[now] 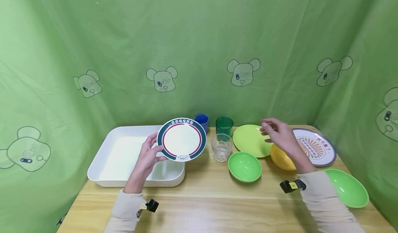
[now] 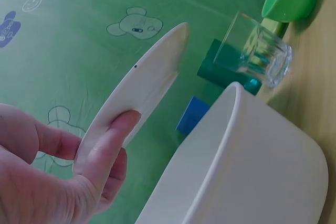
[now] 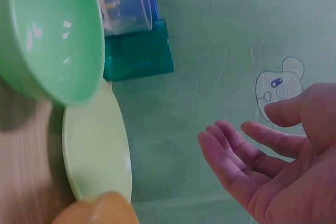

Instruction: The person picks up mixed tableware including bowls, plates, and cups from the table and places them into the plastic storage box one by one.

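A white plate with a dark green and red rim (image 1: 181,139) is pinched at its left edge by my left hand (image 1: 148,156), tilted above the right part of the white tub (image 1: 124,183). In the left wrist view the thumb of my left hand (image 2: 79,166) lies on one face of the plate (image 2: 136,82). My right hand (image 1: 281,136) hovers over the right edge of the yellow-green plate (image 1: 248,141) and the orange bowl (image 1: 281,158), holding nothing. In the right wrist view the fingers of my right hand (image 3: 262,166) are loosely bent and apart.
A blue cup (image 1: 202,120), a dark green cup (image 1: 224,126) and a clear glass (image 1: 221,150) stand mid-table. A green bowl (image 1: 245,167) sits before the yellow-green plate. Farther right are a patterned oval plate (image 1: 314,148) and another green bowl (image 1: 348,188). A green curtain hangs behind.
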Tool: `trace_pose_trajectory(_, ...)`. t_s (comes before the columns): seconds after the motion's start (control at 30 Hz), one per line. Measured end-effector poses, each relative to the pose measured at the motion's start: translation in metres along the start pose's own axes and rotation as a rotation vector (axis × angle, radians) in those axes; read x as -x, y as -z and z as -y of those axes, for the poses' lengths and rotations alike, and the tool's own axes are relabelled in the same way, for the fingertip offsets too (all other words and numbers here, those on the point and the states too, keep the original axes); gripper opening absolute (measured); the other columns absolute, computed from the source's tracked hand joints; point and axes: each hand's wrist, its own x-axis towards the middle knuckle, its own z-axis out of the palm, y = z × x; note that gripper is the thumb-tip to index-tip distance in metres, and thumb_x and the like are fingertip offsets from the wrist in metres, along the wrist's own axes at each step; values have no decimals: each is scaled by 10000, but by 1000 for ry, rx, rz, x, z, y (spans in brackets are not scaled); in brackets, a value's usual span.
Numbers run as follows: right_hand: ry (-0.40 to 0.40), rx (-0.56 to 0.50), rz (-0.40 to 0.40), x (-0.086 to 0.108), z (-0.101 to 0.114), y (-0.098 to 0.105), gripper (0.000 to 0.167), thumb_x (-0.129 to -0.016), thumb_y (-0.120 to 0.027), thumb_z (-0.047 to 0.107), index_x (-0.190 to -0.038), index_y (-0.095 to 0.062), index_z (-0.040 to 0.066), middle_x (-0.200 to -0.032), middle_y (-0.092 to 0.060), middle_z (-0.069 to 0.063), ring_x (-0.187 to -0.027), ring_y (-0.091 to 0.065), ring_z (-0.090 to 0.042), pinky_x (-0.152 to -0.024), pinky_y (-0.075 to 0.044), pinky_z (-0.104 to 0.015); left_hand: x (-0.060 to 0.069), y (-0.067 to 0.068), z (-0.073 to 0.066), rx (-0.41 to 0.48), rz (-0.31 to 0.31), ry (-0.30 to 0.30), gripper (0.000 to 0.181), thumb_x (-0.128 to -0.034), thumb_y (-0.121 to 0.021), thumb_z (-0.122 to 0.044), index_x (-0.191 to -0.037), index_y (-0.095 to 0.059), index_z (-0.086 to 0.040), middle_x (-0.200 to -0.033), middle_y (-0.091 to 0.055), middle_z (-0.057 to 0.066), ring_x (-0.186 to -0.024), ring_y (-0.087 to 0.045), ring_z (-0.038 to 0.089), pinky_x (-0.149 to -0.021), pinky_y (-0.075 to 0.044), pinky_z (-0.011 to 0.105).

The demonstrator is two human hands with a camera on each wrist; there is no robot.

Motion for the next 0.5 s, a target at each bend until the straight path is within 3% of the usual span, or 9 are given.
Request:
trace_pose_trajectory(0.23, 25, 128, -28, -3, -7, 11, 472, -1099, -476, 270, -1425, -505, -69, -1225, -625, -325, -1081, -639, -457, -792, -642, -364, 1, 11, 3, 7, -36, 25, 683, -923, -501, 137, -1552, -268, 9, -1505, -360, 224, -891, -655, 178, -706, -653, 348)
trace_pose_trajectory(0.5, 22, 269, -44, -9, -20, 26, 462, -1092, -492, 259, -1438, -499, -47, -1332, -563, -354, -1194, -554, -532, -941, -526, -646, 1, 26, 4, 5, -77, 35, 703, -935, -501, 133, -1573, -250, -23, -1514, -362, 222, -899, -650, 165, -711, -650, 330)
